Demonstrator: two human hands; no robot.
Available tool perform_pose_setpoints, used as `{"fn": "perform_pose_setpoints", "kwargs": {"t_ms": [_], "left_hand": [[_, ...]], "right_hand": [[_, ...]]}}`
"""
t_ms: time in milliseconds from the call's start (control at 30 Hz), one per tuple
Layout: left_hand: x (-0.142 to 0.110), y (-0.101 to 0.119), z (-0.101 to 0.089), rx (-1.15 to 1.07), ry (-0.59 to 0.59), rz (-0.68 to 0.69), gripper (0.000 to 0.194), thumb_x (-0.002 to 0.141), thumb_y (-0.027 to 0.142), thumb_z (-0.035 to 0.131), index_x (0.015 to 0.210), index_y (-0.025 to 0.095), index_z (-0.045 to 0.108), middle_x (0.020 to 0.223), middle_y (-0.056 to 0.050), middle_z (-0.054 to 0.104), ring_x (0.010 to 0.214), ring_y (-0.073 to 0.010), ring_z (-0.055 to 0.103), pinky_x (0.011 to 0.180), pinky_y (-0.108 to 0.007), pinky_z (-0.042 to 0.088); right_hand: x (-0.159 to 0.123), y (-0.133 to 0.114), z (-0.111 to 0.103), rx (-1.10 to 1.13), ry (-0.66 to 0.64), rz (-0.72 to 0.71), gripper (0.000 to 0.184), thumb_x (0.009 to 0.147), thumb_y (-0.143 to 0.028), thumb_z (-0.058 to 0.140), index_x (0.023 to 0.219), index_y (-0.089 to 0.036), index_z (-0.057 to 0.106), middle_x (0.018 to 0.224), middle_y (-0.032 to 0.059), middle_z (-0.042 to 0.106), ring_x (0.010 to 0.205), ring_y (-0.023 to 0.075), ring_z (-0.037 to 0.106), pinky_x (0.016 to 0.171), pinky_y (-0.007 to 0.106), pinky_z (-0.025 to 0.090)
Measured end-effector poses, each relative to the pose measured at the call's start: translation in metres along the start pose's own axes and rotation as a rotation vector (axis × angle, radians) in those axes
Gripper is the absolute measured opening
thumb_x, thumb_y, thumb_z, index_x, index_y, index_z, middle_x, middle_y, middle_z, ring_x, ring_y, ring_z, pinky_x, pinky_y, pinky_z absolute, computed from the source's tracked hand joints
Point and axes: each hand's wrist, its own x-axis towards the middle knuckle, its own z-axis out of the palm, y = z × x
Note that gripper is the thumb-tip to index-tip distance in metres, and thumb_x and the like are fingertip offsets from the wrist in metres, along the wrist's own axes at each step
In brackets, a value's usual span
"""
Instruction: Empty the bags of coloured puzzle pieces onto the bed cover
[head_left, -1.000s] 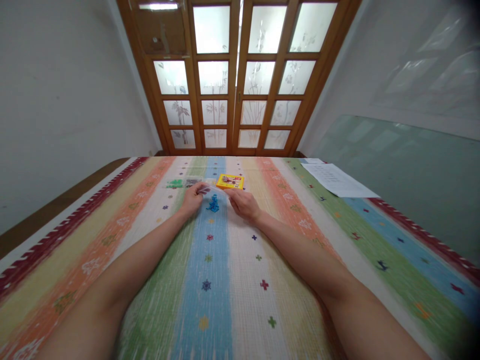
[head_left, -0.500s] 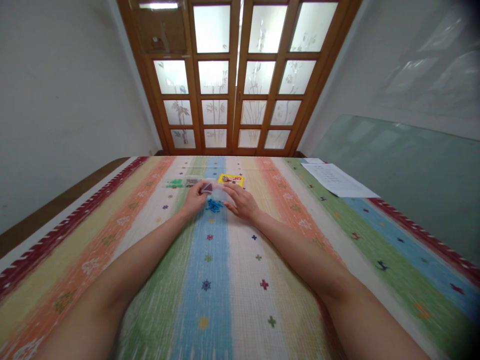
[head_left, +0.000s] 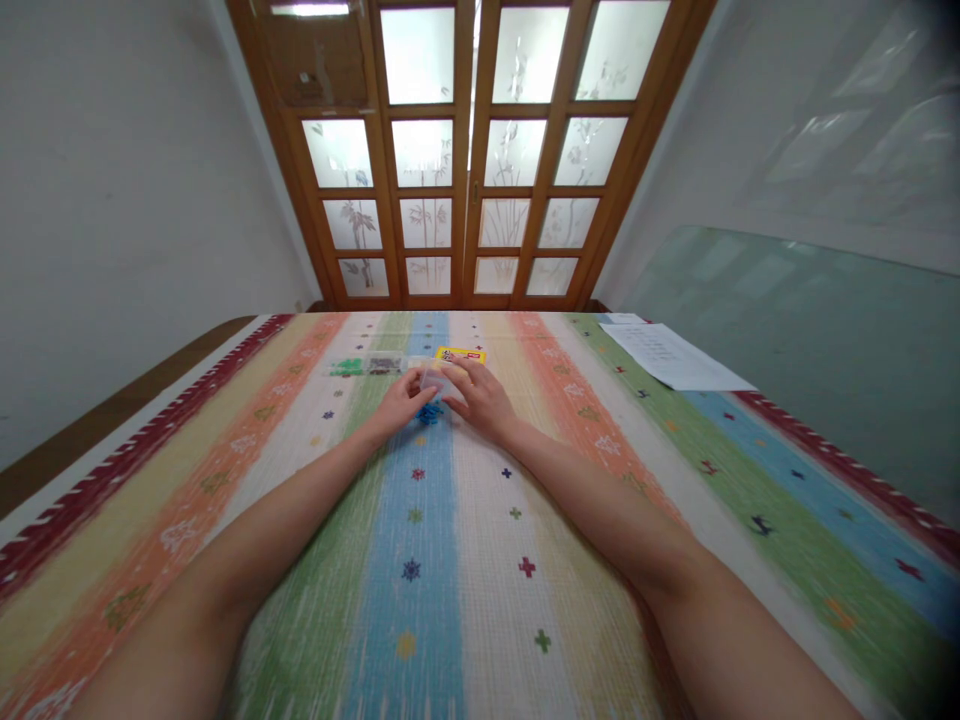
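Note:
Near the far part of the table, my left hand (head_left: 403, 402) has its thumb and fingers closed on a small clear plastic container (head_left: 433, 378). My right hand (head_left: 481, 402) is on the container's other side, fingers stretched out and thumb apart; whether the fingertips touch it I cannot tell. Just below the container, a small heap of blue pieces (head_left: 429, 413) lies on the cloth, partly covered by my left thumb. Behind my right fingers is a yellow printed card (head_left: 471, 355), partly hidden.
Left of my hands lie clear compartments with green pieces (head_left: 348, 367) and dark pieces (head_left: 385, 366). White paper sheets (head_left: 675, 358) rest at the far right of the striped tablecloth (head_left: 487, 520). A greenish glass panel (head_left: 810, 310) stands by the right wall.
My left hand has shifted slightly right, its thumb now over the blue heap. The dark purple triangle seen beside its fingers has gone from sight, and the clear container looks turned.

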Motion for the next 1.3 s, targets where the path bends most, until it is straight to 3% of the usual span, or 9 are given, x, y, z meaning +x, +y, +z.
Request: {"fn": "perform_pose_setpoints", "kwargs": {"t_ms": [367,600,667,767,867,967,1067,1167,1300], "left_hand": [[0.002,-0.003,0.011,-0.021,0.103,-0.009,0.043,0.083,0.041,0.079,0.116,0.02,0.062,0.109,-0.007,0.076,0.092,-0.0182,0.073,0.087,-0.033,0.057],[-0.002,-0.001,0.013,0.04,0.122,-0.054,0.044,0.093,0.051,0.066,0.124,0.02,0.061,0.102,-0.008,0.075,0.094,-0.0216,0.072,0.089,-0.037,0.055],[-0.004,-0.002,0.009,0.162,0.122,0.0,0.043,0.096,0.049,0.061,0.13,0.021,0.062,0.108,-0.009,0.074,0.104,-0.0239,0.07,0.098,-0.041,0.053],[-0.006,-0.01,-0.003,0.403,0.097,0.08,0.045,0.088,0.043,0.072,0.128,0.023,0.066,0.126,-0.012,0.069,0.124,-0.0293,0.062,0.113,-0.046,0.045],[-0.007,-0.018,-0.011,0.538,0.008,0.057,0.051,0.079,0.042,0.081,0.124,0.022,0.07,0.137,-0.014,0.065,0.136,-0.0349,0.055,0.122,-0.052,0.036],[-0.01,-0.02,-0.011,0.589,-0.116,0.061,0.055,0.078,0.045,0.082,0.127,0.022,0.071,0.142,-0.015,0.063,0.138,-0.036,0.053,0.124,-0.054,0.033],[-0.013,-0.018,-0.006,0.627,-0.239,0.142,0.051,0.083,0.042,0.079,0.13,0.025,0.071,0.144,-0.013,0.062,0.137,-0.0336,0.054,0.123,-0.052,0.035],[-0.014,-0.015,0.0,0.654,-0.326,0.2,0.033,0.092,0.035,0.069,0.124,0.027,0.075,0.138,-0.011,0.066,0.13,-0.0302,0.06,0.118,-0.05,0.041],[-0.012,-0.015,0.002,0.736,-0.347,0.26,0.026,0.098,0.026,0.058,0.116,0.026,0.077,0.132,-0.008,0.069,0.124,-0.0268,0.063,0.113,-0.046,0.046]], "right_hand": [[0.003,-0.004,0.0,-0.035,0.014,-0.023,0.051,0.103,-0.036,0.06,0.152,-0.028,0.051,0.153,0.0147,0.052,0.146,0.0309,0.045,0.121,0.055,0.041],[0.004,0.011,-0.001,0.041,0.014,-0.011,0.058,0.1,-0.038,0.064,0.154,-0.029,0.047,0.153,0.0158,0.05,0.143,0.0316,0.047,0.115,0.056,0.047],[0.003,0.026,-0.005,0.02,0.05,0.08,0.056,0.1,-0.037,0.063,0.153,-0.027,0.048,0.152,0.0166,0.051,0.14,0.0325,0.048,0.114,0.056,0.046],[-0.004,0.059,-0.013,-0.06,0.1,0.343,0.053,0.097,-0.035,0.063,0.146,-0.019,0.054,0.143,0.0194,0.057,0.134,0.0349,0.052,0.112,0.056,0.046],[-0.019,0.097,-0.019,-0.164,-0.027,0.623,0.054,0.091,-0.034,0.067,0.14,-0.013,0.059,0.134,0.0209,0.063,0.125,0.0371,0.058,0.107,0.054,0.047],[-0.031,0.12,-0.021,-0.229,-0.185,0.736,0.055,0.086,-0.031,0.07,0.137,-0.013,0.062,0.133,0.0207,0.065,0.123,0.0377,0.059,0.108,0.053,0.044],[-0.029,0.117,-0.016,-0.215,-0.184,0.663,0.052,0.09,-0.034,0.066,0.137,-0.014,0.062,0.135,0.0195,0.064,0.129,0.0363,0.055,0.113,0.053,0.038],[-0.012,0.097,-0.005,-0.15,-0.149,0.466,0.048,0.097,-0.038,0.059,0.138,-0.015,0.062,0.14,0.0194,0.061,0.132,0.0333,0.053,0.114,0.05,0.037],[0.017,0.075,0.011,-0.133,-0.303,0.326,0.062,0.094,-0.047,0.065,0.148,-0.021,0.055,0.155,0.0184,0.05,0.142,0.0345,0.046,0.118,0.051,0.031]]}}
